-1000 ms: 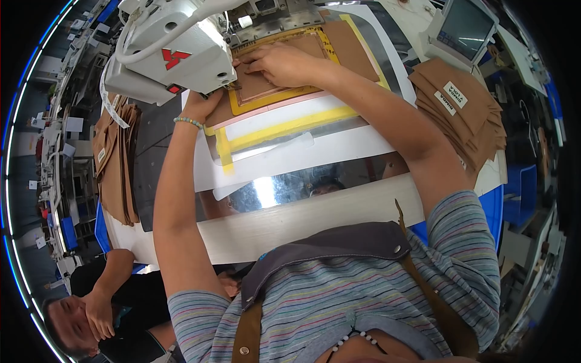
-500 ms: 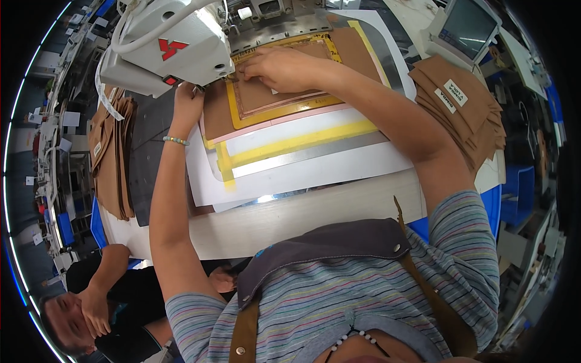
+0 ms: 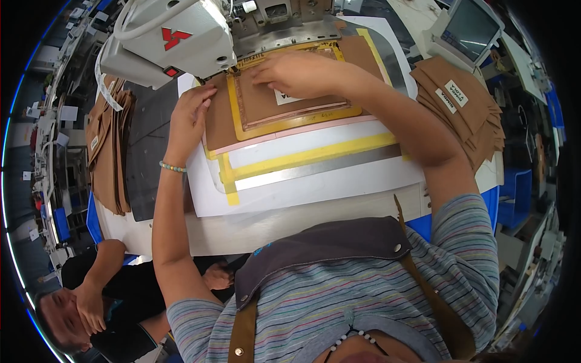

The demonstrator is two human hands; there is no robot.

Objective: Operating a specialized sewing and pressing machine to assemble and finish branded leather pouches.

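Brown flat panel (image 3: pixel 257 107) inside yellow rectangular frame (image 3: pixel 296 124) | step: seemingly smoothing | right hand (image 3: pixel 302 74) loosely spread; left hand (image 3: pixel 189 114) half-curled, grip unclear | next calls for keeping flat

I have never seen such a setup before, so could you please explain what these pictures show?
A wide head-worn camera looks down on the work; its view bends straight edges. At upper left is a white machine, apparently for sewing. Beside it, a yellow frame lies on a brown sheet. The bare left hand is at the sheet's left edge, the right hand over the frame; I cannot tell whether either grips anything. A left pile and right pile of brown pieces flank them.
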